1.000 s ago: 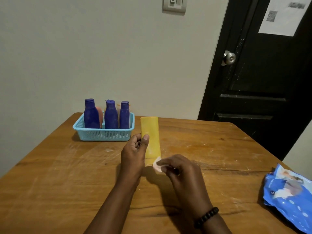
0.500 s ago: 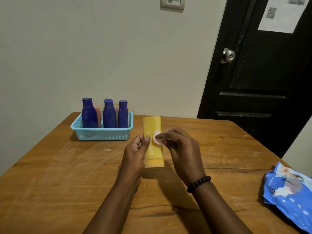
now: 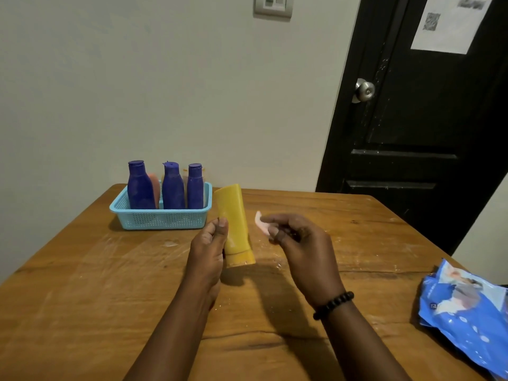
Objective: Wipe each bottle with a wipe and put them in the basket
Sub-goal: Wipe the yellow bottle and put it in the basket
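- Head view: the left hand (image 3: 206, 247) gripped a yellow bottle (image 3: 233, 224), fingers and thumb curled round its lower half, cap end down and the body leaning slightly left.
- The bottle was held over the middle of the wooden desk (image 3: 82, 298); whether its cap touched the wood could not be told.
- The right hand (image 3: 303, 248) pinched a small pale wipe (image 3: 259, 222) between its fingertips, just beside the bottle on its right and apart from it.
- A beaded bracelet (image 3: 334, 304) sat on the right wrist.
- A light blue basket (image 3: 160, 215) stood at the far left of the desk, near the wall.
- Three blue bottles (image 3: 172, 188) stood upright in the basket, with a pinkish item (image 3: 154, 185) partly hidden between them.
- A blue pack of wipes (image 3: 467, 314) lay at the right edge of the desk, well apart from the hands.
- A black door (image 3: 428, 119) with a round metal knob (image 3: 364, 90) stood behind the desk on the right.
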`<state>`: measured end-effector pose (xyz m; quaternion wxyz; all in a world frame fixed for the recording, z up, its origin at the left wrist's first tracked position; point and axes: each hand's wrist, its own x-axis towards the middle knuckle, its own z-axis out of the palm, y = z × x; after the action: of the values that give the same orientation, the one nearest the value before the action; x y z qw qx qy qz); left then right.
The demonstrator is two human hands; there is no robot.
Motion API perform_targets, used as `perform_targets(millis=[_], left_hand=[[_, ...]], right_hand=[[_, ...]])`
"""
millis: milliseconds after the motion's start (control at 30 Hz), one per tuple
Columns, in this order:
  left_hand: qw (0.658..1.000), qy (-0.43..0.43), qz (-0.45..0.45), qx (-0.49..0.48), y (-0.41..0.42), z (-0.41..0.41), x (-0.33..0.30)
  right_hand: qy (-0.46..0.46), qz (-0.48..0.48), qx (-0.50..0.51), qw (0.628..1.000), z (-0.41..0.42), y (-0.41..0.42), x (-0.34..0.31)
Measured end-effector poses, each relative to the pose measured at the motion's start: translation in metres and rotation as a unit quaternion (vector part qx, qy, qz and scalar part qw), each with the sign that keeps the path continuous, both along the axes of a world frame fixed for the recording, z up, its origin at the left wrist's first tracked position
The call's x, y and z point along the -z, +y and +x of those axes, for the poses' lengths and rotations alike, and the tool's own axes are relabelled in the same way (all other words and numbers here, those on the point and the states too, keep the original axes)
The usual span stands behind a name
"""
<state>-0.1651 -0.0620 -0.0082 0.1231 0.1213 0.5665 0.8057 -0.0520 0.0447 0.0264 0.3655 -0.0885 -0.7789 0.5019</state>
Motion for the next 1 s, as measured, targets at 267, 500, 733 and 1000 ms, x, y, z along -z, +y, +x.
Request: perform_targets(millis=[267,500,733,1000], left_hand=[[0.998,-0.022,0.033,0.048,-0.003,0.000,-0.002],[0.994,-0.080,0.065,0.023,-0.001,-0.004,-0.001],[0.994,-0.052,0.054,0.080,-0.002,0.001,0.000],[0.986,-0.097,0.082,0.112,-0.004,0.000,0.001]], right_hand=[[-0.002,0.200,0.011,0.980,-0.031,-0.010,-0.010],[-0.049,0.124,-0.079,0.988,0.004,-0.016,0.031],[0.089,0.182,0.066,0.977,-0.034,-0.010,-0.031],[-0.002,0.197,-0.038,0.980,-0.024,-0.021,0.009]])
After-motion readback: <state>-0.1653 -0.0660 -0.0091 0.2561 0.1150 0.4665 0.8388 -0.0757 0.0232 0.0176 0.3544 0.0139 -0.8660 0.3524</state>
